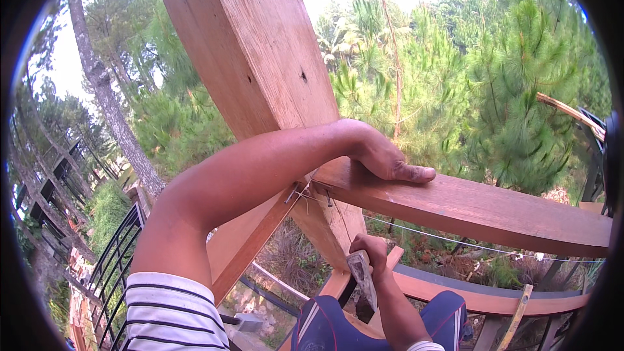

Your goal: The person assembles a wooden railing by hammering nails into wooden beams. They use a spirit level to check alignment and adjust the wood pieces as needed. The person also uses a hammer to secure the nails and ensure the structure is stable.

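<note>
Left hand [383,156]: flat, fingers spread, palm down on the top of the rail [481,205], beside the post [260,58]. Rail: long axis runs from the post rightward, dipping slightly. Right hand [369,250]: below the rail, grip closed around a hammer [363,276], handle pointing down toward the knees [383,325].

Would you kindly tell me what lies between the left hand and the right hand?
In the head view, the horizontal wooden beam under the left hand separates it from the right hand below.
</note>
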`<action>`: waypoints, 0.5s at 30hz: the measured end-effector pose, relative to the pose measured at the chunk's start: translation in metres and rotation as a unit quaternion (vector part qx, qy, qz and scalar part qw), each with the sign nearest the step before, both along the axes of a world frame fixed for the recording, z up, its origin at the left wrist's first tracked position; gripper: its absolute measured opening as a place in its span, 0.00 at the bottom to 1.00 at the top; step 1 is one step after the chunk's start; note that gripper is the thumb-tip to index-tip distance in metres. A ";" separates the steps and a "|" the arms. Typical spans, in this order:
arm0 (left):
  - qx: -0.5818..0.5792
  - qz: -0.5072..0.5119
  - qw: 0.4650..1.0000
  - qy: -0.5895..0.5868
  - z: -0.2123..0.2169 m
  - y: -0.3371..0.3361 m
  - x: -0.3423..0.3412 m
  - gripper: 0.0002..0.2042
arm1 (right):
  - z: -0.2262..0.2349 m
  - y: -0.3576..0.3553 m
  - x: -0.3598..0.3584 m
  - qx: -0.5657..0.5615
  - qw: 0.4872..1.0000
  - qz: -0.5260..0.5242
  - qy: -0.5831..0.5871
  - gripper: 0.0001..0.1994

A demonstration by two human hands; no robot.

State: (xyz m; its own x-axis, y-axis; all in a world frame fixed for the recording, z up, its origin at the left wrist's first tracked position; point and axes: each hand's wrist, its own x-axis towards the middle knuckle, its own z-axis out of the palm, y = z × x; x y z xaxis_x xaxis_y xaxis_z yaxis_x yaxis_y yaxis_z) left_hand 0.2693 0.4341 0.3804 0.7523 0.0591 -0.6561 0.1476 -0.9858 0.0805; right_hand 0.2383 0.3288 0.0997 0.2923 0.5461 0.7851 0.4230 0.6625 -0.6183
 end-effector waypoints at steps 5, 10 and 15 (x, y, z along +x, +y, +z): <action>-0.022 -0.002 1.000 -0.021 0.001 0.001 -0.002 0.55 | 0.013 0.006 -0.003 0.060 0.997 0.056 -0.005 0.29; -0.034 0.014 0.999 -0.004 0.004 -0.003 -0.004 0.54 | 0.003 0.006 -0.008 -0.152 0.988 -0.024 0.002 0.27; -0.038 0.024 0.999 0.001 0.006 -0.004 -0.002 0.56 | -0.001 -0.001 -0.013 0.121 0.986 0.109 -0.032 0.28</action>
